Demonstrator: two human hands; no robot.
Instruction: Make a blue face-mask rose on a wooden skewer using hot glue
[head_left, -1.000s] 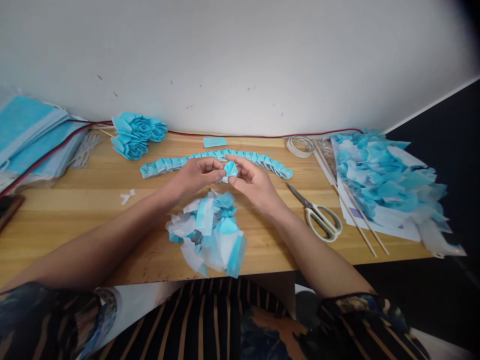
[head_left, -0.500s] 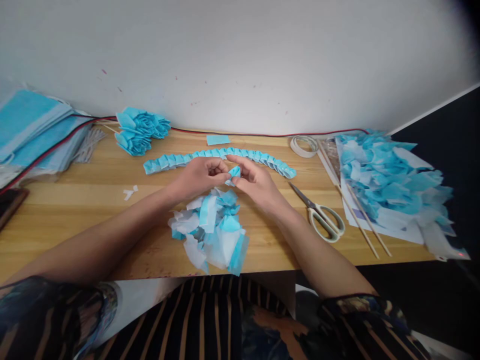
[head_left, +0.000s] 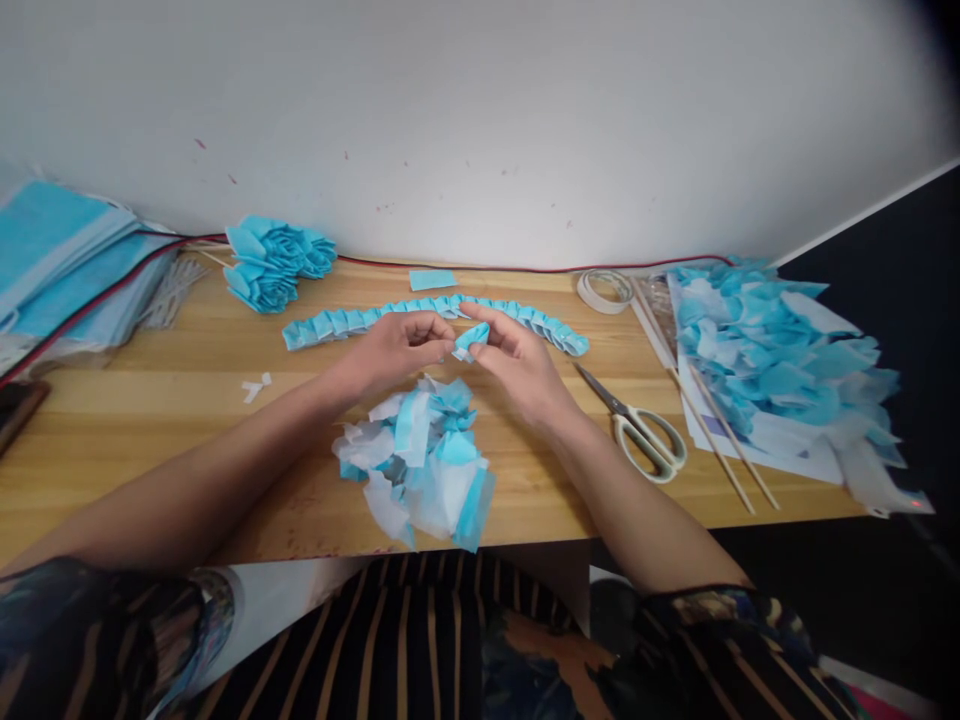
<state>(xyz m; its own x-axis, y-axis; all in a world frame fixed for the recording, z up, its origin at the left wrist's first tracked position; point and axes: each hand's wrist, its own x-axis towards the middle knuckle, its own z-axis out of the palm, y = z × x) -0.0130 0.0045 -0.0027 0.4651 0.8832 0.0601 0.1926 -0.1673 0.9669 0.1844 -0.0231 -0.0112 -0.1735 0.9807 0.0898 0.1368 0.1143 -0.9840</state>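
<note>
Both my hands meet over the middle of the wooden table (head_left: 150, 400). My right hand (head_left: 514, 365) pinches a small folded blue paper piece (head_left: 469, 340) between thumb and fingers. My left hand (head_left: 394, 350) has its fingers curled, and its fingertips touch the same piece from the left. Just behind the hands lies a long curved strip of folded blue pieces (head_left: 337, 322). A loose heap of blue and white paper squares (head_left: 420, 460) lies right below the hands, near the table's front edge.
Scissors (head_left: 637, 425) lie right of my right hand, then two wooden sticks (head_left: 712, 430) and a large heap of blue paper pieces (head_left: 780, 370). A tape roll (head_left: 602, 290) sits at the back. Blue paper flowers (head_left: 274, 260) and stacked blue sheets (head_left: 60, 260) are at the left.
The blue piece has gone from a round fanned shape to a narrower fold between the fingertips. Both hands stayed in place, with only the fingers working.
</note>
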